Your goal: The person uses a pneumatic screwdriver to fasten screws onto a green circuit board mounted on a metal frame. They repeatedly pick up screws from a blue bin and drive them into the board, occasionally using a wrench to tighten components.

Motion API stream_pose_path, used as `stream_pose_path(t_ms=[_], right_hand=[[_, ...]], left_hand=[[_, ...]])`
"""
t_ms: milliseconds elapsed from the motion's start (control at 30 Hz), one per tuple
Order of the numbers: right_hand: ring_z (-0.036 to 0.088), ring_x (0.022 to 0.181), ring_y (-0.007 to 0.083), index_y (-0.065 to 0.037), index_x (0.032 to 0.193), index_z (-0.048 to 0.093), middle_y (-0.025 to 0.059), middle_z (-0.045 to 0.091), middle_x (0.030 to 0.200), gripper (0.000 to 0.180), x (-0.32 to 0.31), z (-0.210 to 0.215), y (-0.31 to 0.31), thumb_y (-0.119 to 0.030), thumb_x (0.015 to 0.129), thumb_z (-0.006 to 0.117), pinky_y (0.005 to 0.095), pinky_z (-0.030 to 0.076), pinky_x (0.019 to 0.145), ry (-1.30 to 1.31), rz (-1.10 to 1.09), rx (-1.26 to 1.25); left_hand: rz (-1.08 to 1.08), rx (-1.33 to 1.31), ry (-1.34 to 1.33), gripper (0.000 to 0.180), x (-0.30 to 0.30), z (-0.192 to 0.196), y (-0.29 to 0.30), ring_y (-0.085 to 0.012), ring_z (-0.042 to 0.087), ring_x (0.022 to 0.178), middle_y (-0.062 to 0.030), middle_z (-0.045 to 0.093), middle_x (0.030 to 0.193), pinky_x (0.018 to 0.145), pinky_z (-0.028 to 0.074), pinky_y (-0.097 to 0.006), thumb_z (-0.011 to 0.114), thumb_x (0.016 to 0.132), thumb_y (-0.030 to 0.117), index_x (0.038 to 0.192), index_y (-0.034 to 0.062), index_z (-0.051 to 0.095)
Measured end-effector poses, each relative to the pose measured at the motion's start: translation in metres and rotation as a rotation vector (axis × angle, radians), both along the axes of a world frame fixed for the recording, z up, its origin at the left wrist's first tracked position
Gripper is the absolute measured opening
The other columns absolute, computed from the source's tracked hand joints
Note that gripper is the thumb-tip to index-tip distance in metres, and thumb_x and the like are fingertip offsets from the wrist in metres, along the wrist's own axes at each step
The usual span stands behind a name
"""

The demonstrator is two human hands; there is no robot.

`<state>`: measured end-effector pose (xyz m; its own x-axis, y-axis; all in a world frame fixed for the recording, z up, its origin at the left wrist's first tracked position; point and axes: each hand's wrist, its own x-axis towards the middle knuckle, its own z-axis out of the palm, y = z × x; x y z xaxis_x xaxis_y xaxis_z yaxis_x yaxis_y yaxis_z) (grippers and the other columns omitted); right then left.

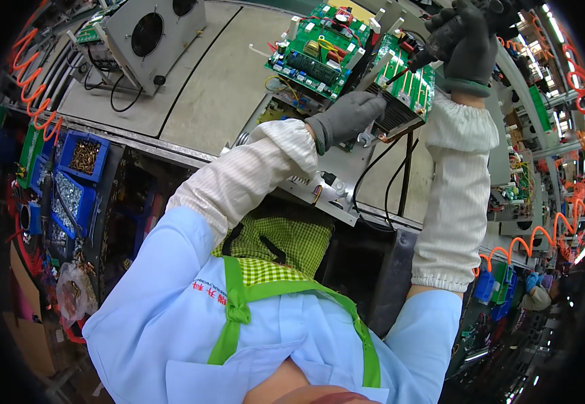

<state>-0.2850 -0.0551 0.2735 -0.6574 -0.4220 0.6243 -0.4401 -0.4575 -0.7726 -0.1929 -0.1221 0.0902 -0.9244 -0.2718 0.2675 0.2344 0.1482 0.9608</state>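
My left hand (351, 118), in a grey glove, is closed at the near left edge of a finned heat sink (400, 118). The open jaw of a silver wrench (366, 139) pokes out below its fingers; the rest of the wrench is hidden. My right hand (468, 50), also gloved, is wrapped round a black power screwdriver (438, 46). Its long bit slants down left over a green circuit board (411, 79) on top of the heat sink; the tip's contact is unclear. Left of this board sits another green circuit board (319, 54) with wires and components.
A grey metal housing with round fans (151, 40) stands at the far left of the bench. Blue bins of brass screws (85, 156) and silver fasteners (68, 195) sit left of the bench. Black cables (373, 175) hang over its front edge. Orange coiled hoses (31, 91) hang on both sides.
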Motion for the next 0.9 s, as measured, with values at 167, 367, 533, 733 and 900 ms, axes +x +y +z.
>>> stream_pose_path(t_ms=[167,367,533,733,900], right_hand=[[0.061,0.064,0.0211,0.002,0.096,0.058,0.0102,0.060,0.075,0.035,-0.020,0.003,0.005,-0.029,0.079,0.064,0.0314,0.051,0.057,-0.013,0.083,0.018],[0.062,0.067,0.0238,0.006,0.095,0.058,0.0125,0.060,0.075,0.033,-0.022,0.003,0.002,-0.022,0.079,0.062,0.0350,0.053,0.063,-0.042,0.105,0.021],[0.062,0.058,0.0201,0.003,0.093,0.061,0.0121,0.062,0.069,0.032,-0.014,0.003,-0.002,-0.025,0.078,0.066,0.0303,0.050,0.053,-0.060,0.006,-0.002],[0.056,0.051,0.0148,-0.002,0.087,0.060,0.0073,0.059,0.066,0.027,-0.017,0.005,-0.002,-0.027,0.080,0.066,0.0269,0.044,0.047,-0.078,0.083,0.091],[0.031,0.048,0.0075,-0.014,0.079,0.052,-0.0064,0.032,0.058,0.025,-0.076,0.005,0.022,-0.030,0.097,0.045,0.0260,0.032,0.045,-0.202,0.461,0.291]], left_hand=[[-0.025,0.036,0.030,0.036,0.005,0.005,0.002,-0.0161,0.053,0.074,-0.0069,0.057,0.075,0.072,0.043,-0.031,0.045,0.092,0.031,0.082,0.0004,0.061],[0.006,-0.031,-0.008,0.036,0.004,0.003,0.000,-0.0167,0.053,0.073,-0.0066,0.057,0.073,0.070,0.043,-0.031,0.045,0.092,0.031,0.079,0.0012,0.061],[0.011,0.058,0.005,0.038,0.001,0.000,0.003,-0.0155,0.052,0.070,-0.0055,0.056,0.070,0.067,0.042,-0.030,0.044,0.092,0.032,0.078,0.0020,0.063],[-0.061,-0.246,0.029,0.038,0.009,-0.003,-0.008,-0.0175,0.052,0.066,-0.0053,0.055,0.067,0.064,0.044,-0.033,0.045,0.093,0.034,0.080,0.0043,0.065],[-0.161,-0.423,0.173,0.033,0.097,0.019,-0.011,-0.0223,0.058,0.070,-0.0131,0.061,0.073,0.069,0.046,-0.035,0.048,0.092,0.030,0.084,0.0011,0.062]])
